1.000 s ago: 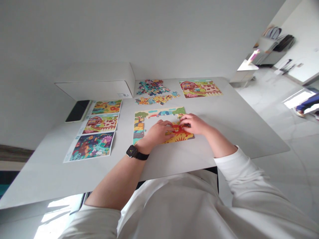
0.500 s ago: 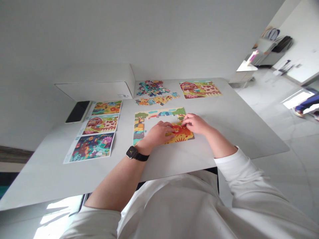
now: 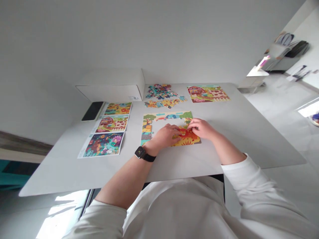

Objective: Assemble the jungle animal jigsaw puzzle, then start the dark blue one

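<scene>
A partly assembled jigsaw puzzle [image 3: 147,130] lies flat on the table, its border joined around a bare gap in the middle. Over its lower edge rests my left hand [image 3: 166,135], fingers slightly spread and touching the orange lion part. My right hand [image 3: 201,128] is at the puzzle's right side, thumb and fingertips brought together on a puzzle piece [image 3: 190,130] beside the lion; the fingers partly hide it. Behind the puzzle lie loose yellow pieces [image 3: 169,103] and a heap of darker pieces [image 3: 159,91].
Three printed picture sheets [image 3: 104,145] lie in a column on the left, with a phone [image 3: 92,111] beside them. A white box [image 3: 109,92] stands at the back against the wall. A farm-scene puzzle [image 3: 208,94] lies at the back right of the table [image 3: 244,132].
The camera view has turned a little, so everything sits further right in the picture. Both hands stay at the same places on the puzzle, with only slight finger movement.
</scene>
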{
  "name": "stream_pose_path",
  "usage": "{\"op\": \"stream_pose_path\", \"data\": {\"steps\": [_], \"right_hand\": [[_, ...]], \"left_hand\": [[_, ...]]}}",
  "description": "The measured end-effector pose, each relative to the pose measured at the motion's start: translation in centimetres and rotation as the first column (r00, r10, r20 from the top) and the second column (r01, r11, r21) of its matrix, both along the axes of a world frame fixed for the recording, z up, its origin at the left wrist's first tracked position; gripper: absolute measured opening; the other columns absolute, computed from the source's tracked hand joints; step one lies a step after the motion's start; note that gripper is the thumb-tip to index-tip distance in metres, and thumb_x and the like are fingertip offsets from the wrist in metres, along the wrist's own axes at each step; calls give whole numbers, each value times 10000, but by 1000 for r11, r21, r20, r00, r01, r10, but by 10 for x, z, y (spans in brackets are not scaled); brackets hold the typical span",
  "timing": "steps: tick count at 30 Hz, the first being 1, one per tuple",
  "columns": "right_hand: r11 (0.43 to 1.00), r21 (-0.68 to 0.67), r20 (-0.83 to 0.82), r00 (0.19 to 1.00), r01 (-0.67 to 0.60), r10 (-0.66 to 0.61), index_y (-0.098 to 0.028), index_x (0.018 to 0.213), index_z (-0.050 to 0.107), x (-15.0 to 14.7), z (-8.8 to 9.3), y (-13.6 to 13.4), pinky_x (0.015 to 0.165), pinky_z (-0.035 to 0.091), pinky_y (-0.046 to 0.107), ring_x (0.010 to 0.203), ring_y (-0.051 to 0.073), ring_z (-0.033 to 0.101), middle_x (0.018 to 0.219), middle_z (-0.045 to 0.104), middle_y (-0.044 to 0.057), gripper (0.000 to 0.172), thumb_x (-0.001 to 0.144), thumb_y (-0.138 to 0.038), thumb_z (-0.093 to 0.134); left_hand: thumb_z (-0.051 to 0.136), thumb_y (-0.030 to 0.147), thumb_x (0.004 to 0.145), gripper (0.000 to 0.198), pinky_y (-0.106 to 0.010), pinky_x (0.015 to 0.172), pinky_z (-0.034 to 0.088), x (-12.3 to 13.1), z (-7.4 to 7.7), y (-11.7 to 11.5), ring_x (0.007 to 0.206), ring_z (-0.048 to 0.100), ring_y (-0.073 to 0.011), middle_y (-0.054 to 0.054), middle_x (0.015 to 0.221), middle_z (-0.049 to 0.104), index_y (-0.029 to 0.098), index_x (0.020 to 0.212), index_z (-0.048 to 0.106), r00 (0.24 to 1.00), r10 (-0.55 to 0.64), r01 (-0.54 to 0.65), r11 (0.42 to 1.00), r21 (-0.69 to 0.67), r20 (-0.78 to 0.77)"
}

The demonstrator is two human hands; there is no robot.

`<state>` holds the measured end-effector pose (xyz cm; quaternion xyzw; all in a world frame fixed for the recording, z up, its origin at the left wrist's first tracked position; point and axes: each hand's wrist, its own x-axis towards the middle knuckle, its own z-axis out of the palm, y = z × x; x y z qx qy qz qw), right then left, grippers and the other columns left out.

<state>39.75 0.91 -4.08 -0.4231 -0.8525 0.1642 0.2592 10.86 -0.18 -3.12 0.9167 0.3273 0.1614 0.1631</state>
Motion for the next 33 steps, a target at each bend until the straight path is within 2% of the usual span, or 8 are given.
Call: {"op": "stream_pose_path", "data": {"steps": [6, 11, 17, 22, 24, 28, 31, 33], "right_hand": [[1000, 8, -8, 1000, -25, 25, -269, 913, 867, 2, -3, 1, 888, 613, 372, 904, 229, 748, 981, 781, 41, 379, 813, -42, 581], [1000, 2, -41, 999, -12, 12, -277, 902, 857, 1, -1, -1, 895, 618, 388, 904, 236, 756, 961, 776, 39, 340, 823, -78, 592], [999, -27, -50, 999, 20, -22, -280, 891, 838, -1, 0, -2, 853, 616, 404, 895, 250, 764, 982, 787, 50, 282, 845, -133, 602], [998, -21, -56, 996, 62, -64, -265, 911, 789, -4, 4, -3, 787, 597, 392, 817, 246, 729, 942, 775, 66, 170, 897, -235, 623], [995, -29, -58, 993, 97, -99, -266, 938, 761, -6, 6, -4, 770, 589, 382, 775, 234, 706, 924, 769, 58, 131, 900, -277, 637], [969, -36, -84, 965, 246, -248, -270, 957, 705, -6, 7, -4, 799, 591, 382, 763, 229, 702, 912, 777, 52, 115, 875, -331, 652], [899, -51, -60, 898, 434, -437, -274, 932, 675, 2, 6, 1, 787, 577, 370, 779, 234, 716, 888, 785, 49, 111, 860, -358, 669], [828, -61, -14, 829, 558, -559, -276, 920, 676, 11, 4, 6, 761, 560, 358, 773, 235, 717, 871, 789, 44, 104, 848, -350, 670]], "left_hand": [[698, 337, 1021, 256, -437, 1098, 541, 2, 6, -5, 1182, 704, -278, -66, 1381, 763, 296, 1219, 853, 1000, 0, 0, 1000, 11, -21], [662, 342, 1052, 211, -449, 1093, 552, -5, 17, -4, 1140, 709, -276, -96, 1228, 774, 251, 1080, 850, 989, 113, -117, 992, 39, 100], [627, 317, 1049, 214, -352, 943, 579, -45, 56, 9, 1003, 724, -215, -94, 1115, 785, 206, 1056, 810, 869, 363, -380, 925, -16, 336], [632, 334, 1009, 215, -328, 883, 557, -90, 77, 23, 904, 699, -193, -82, 1091, 796, 201, 1023, 801, 837, 453, -471, 882, -18, 307], [639, 339, 994, 209, -332, 862, 548, -106, 71, 26, 836, 668, -184, -72, 1053, 791, 205, 1014, 798, 822, 488, -511, 859, 2, 292], [610, 294, 989, 194, -318, 823, 530, -127, 38, 28, 785, 640, -173, -58, 1012, 768, 211, 1029, 781, 727, 626, -649, 761, -17, 284], [650, 293, 966, 183, -324, 839, 531, -133, 17, 30, 799, 653, -181, -63, 1025, 754, 209, 1057, 785, 776, 598, -606, 795, -27, 203], [642, 293, 971, 195, -327, 849, 534, -134, 12, 31, 819, 667, -186, -67, 1040, 749, 210, 1072, 787, 795, 579, -585, 811, -22, 184]]}}
